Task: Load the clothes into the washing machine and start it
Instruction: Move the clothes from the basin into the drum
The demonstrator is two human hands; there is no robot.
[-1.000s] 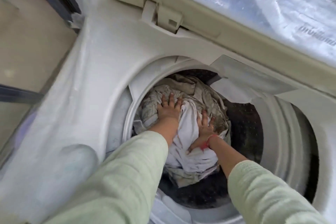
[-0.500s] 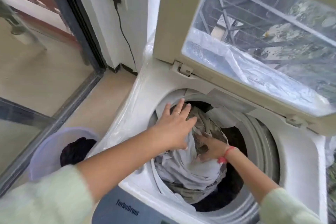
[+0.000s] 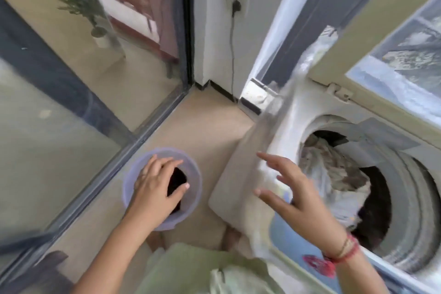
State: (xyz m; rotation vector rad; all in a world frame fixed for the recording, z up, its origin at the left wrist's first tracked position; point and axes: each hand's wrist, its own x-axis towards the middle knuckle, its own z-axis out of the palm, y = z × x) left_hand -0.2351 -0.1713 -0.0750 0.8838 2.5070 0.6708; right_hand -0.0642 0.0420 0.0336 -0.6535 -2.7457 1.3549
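Note:
A round lilac basket [image 3: 126,190] stands on the floor left of the washing machine [image 3: 281,112]. A dark garment [image 3: 177,180] lies in the basket. My left hand [image 3: 152,184] reaches down into it, thumb and fingers curled on either side of the dark garment. My right hand [image 3: 294,190] hovers with fingers spread above the machine's front left corner and holds nothing. Pale, crumpled clothes [image 3: 334,169] fill the left part of the open drum. The lid [image 3: 372,38] stands raised at the back.
A sliding glass door [image 3: 71,107] with a dark frame runs along the left. A plug and cable [image 3: 237,5] hang from a wall socket behind the machine. Beige floor [image 3: 202,122] lies between door and machine. Plastic film covers the machine's top.
My left hand left the drum and dropped into the basket on the floor. My right hand lifted out of the drum. The view swung left and down.

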